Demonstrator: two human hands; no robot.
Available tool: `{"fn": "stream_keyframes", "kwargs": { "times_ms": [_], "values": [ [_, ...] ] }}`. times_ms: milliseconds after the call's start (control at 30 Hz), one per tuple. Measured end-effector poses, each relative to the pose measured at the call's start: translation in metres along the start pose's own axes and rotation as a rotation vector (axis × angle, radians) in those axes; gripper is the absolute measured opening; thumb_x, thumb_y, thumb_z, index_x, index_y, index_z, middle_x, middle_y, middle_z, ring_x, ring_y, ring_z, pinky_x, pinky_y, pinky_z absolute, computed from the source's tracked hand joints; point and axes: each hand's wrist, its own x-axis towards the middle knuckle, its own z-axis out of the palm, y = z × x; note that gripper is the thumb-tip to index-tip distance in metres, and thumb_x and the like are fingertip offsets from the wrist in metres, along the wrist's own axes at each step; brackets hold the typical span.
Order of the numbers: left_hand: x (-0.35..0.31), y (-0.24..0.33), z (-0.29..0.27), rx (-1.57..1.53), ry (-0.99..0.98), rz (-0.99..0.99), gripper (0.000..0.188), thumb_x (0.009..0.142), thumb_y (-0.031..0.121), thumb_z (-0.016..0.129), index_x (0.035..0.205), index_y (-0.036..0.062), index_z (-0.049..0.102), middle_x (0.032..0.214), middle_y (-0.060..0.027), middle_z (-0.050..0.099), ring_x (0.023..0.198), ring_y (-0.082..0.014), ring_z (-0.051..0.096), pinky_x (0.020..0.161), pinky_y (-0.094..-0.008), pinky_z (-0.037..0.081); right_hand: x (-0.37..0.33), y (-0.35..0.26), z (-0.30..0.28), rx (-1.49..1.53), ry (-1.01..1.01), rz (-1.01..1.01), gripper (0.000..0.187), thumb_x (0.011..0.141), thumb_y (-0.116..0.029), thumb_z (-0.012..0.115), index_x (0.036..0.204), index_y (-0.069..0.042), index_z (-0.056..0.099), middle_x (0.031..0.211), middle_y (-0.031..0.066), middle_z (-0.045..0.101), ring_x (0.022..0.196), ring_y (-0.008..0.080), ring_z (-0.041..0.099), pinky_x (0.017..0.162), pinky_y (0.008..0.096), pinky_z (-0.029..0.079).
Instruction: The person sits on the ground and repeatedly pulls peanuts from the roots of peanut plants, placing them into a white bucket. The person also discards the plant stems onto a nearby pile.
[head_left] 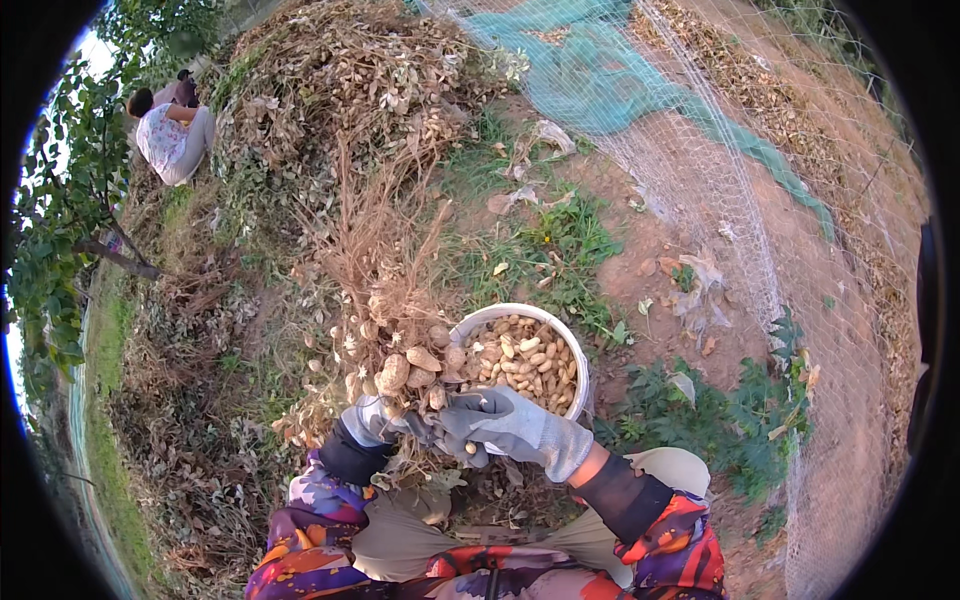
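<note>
A dried, uprooted peanut plant stands roots-down in front of me, its stems pointing away and its clustered pods toward me. My left hand, in a grey glove, is closed around the plant's base and partly hidden by roots and pods. From the right, my right hand, gloved the same way, reaches to the pods with its fingers bent together. A small pale peanut shows at those fingers. Just beyond my right hand is a white bucket, holding many loose peanuts.
A large heap of dried peanut plants rises ahead. Two people sit at the far left, one in a patterned top. White netting and green mesh run along the right. Green weeds grow right of the bucket.
</note>
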Motion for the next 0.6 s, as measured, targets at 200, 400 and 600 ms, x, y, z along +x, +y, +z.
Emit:
{"fn": "stream_keyframes", "kwargs": {
  "times_ms": [200,400,600],
  "values": [
    [-0.008,0.009,-0.006,0.941,-0.087,-0.122,0.055,0.083,0.035,0.061,0.122,-0.0014,0.047,0.105,-0.0122,0.058,0.091,-0.0218,0.056,0.073,-0.029,0.047,0.002,0.013,-0.025,-1.034,0.193,-0.377,0.033,0.081,-0.031,0.058,0.107,-0.012,0.059,0.097,0.0028,0.064,0.095,0.0212,0.057,0.081,0.0367,0.04],
    [-0.015,0.021,0.011,1.003,0.101,-0.099,0.058,0.075,0.021,0.066,0.125,0.0011,0.044,0.112,-0.0097,0.055,0.099,-0.0196,0.054,0.08,-0.0303,0.045,0.018,-0.007,-0.049,-1.957,0.4,0.479,0.034,0.082,-0.042,0.053,0.094,-0.011,0.06,0.089,0.0056,0.061,0.099,0.0205,0.055,0.08,0.037,0.043],
    [-0.012,0.031,0.017,0.959,0.175,-0.071,0.069,0.066,0.007,0.071,0.128,0.0037,0.041,0.12,-0.0072,0.052,0.106,-0.0175,0.051,0.088,-0.0316,0.043,-0.006,-0.006,-0.057,-1.564,0.552,-0.347,0.07,0.068,-0.044,0.07,0.122,-0.005,0.048,0.119,0.0172,0.047,0.114,0.032,0.045,0.095,0.0399,0.037]
  ]
}}
